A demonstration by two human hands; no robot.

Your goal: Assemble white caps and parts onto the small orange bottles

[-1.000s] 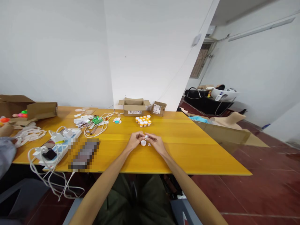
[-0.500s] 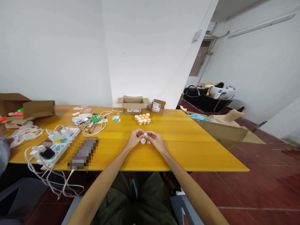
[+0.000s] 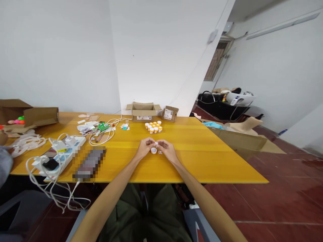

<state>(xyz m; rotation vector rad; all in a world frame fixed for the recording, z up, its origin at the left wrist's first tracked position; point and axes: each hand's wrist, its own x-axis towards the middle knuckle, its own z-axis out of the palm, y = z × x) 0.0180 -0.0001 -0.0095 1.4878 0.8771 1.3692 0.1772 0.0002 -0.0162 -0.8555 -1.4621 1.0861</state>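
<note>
Between the fingertips of my left hand (image 3: 146,147) and my right hand (image 3: 167,149) is a small white plastic piece (image 3: 156,144) with dark or pinkish marks, too small to name. Both hands are closed in a pinch on it, just above the table. Right below them a small white cup (image 3: 153,151) stands on the wood, its open top facing up. A flat white bit with dark lines (image 3: 160,152) lies to the right of that cup. Farther back stands a cluster of several small white and orange cups (image 3: 153,127).
A cardboard box (image 3: 143,112) and a smaller box (image 3: 170,114) stand against the wall. On the left of the table (image 3: 209,158) are a power strip (image 3: 66,158), a blurred phone (image 3: 90,164) and looped white cables. Another person's sleeve (image 3: 4,164) shows at the left edge.
Both hands stay in nearly the same place, still pinching the small white piece. The view has shifted very slightly.
</note>
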